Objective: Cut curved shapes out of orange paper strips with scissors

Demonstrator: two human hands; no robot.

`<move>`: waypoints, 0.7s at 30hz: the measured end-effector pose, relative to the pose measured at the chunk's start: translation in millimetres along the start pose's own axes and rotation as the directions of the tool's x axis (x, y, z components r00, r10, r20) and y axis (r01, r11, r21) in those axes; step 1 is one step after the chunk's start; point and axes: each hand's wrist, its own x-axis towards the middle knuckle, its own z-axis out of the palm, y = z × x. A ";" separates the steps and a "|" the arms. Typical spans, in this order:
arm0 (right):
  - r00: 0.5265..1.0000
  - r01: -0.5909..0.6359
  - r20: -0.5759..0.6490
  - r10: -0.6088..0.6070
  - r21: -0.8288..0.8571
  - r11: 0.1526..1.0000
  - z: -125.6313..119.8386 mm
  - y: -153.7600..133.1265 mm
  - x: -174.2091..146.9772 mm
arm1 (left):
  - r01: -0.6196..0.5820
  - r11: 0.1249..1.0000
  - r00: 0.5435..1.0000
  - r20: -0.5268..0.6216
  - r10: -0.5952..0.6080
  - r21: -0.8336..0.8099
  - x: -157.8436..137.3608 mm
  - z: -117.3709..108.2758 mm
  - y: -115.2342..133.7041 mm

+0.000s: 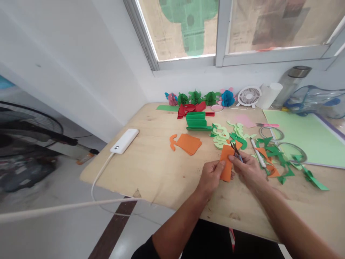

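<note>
My left hand pinches the lower left edge of a folded piece of orange paper, held just above the table. In my right hand is a small pair of scissors, blades pointing up and away from me, while the thumb rests at the paper's right edge. Left of the hands lie a stack of orange paper pieces and a curved orange cutout. Beyond the paper sits a pile of light green wavy cutouts.
Green and orange scraps, tape rolls and a white pen lie to the right. Folded green paper, red paper and a small fan stand farther back. A white power bank with a cable sits left.
</note>
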 end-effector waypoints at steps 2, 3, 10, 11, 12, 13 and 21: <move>1.000 0.002 0.015 -0.002 0.003 1.000 -0.7 3.4 0.6 | 0.003 0.999 1.000 0.018 -0.004 0.043 0.4 -1.0 -2.2; 1.000 0.002 0.004 -0.002 0.010 1.000 -1.6 4.9 1.2 | 0.016 0.997 0.999 0.042 -0.019 0.070 -0.6 -2.3 -3.4; 0.995 -0.047 -0.077 0.056 0.119 0.992 -3.2 1.4 1.6 | 0.112 0.956 0.961 0.215 -0.174 0.273 -18.0 -23.1 2.3; 0.996 -0.043 -0.078 0.053 0.126 0.991 -2.3 0.1 0.9 | 0.107 0.954 0.962 0.214 -0.171 0.280 -18.1 -25.0 4.5; 0.996 -0.038 -0.071 0.048 0.129 0.991 -1.4 -0.6 0.3 | 0.100 0.955 0.963 0.213 -0.163 0.278 -17.3 -25.9 6.2; 0.997 -0.036 -0.056 0.044 0.127 0.991 -0.8 -0.6 -0.1 | 0.092 0.959 0.966 0.210 -0.151 0.266 -15.7 -25.5 7.1; 1.000 -0.029 -0.012 0.029 -0.006 1.000 -7.1 12.2 3.7 | 0.059 0.963 0.972 0.204 -0.115 0.262 -1.1 -19.6 2.4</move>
